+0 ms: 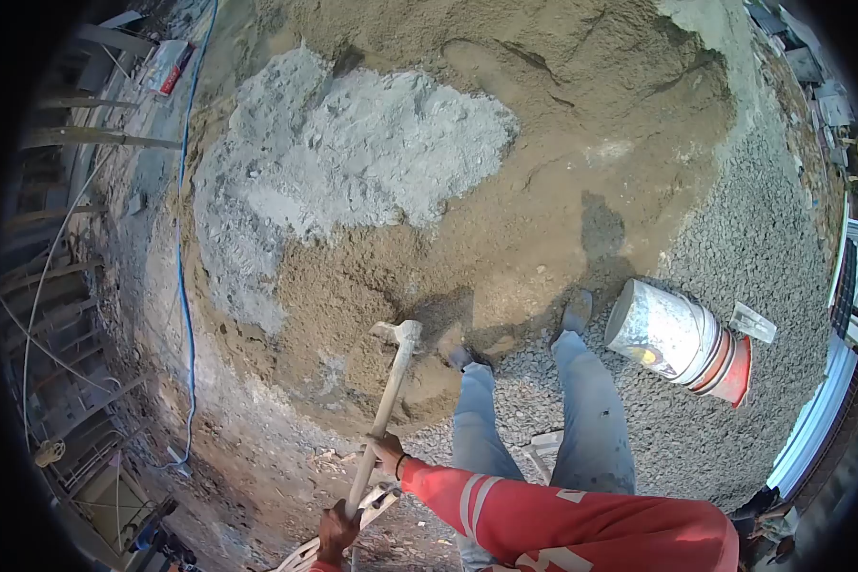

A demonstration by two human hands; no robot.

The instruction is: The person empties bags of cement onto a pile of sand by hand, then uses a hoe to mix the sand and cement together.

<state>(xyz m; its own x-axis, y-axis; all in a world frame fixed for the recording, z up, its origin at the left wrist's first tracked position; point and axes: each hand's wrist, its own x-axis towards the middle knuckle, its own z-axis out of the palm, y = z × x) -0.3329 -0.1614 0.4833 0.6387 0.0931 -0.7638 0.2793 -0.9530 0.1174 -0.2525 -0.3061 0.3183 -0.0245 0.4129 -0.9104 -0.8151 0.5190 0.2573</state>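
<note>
A hoe [384, 405] with a long pale wooden handle slants up from the bottom, its head at the brown sand [353, 276]. My right hand [386, 453], in a red sleeve with a dark band at the wrist, is wrapped round the middle of the handle. Lower down, near its end, my left hand [338, 532] is closed round the same handle. Grey cement powder [381, 143] lies spread over the sand beyond the hoe's head. The blade is partly hidden at the sand. My shoes [574, 313] stand at the edge where sand meets gravel.
Stacked buckets [663, 329], white and orange-red, lie on their side on grey gravel [725, 229]. A flat pale piece [753, 322] lies beside them. A blue hose [183, 276] runs along the left. Wooden poles [105, 137] stand at far left, near a printed bag [169, 67].
</note>
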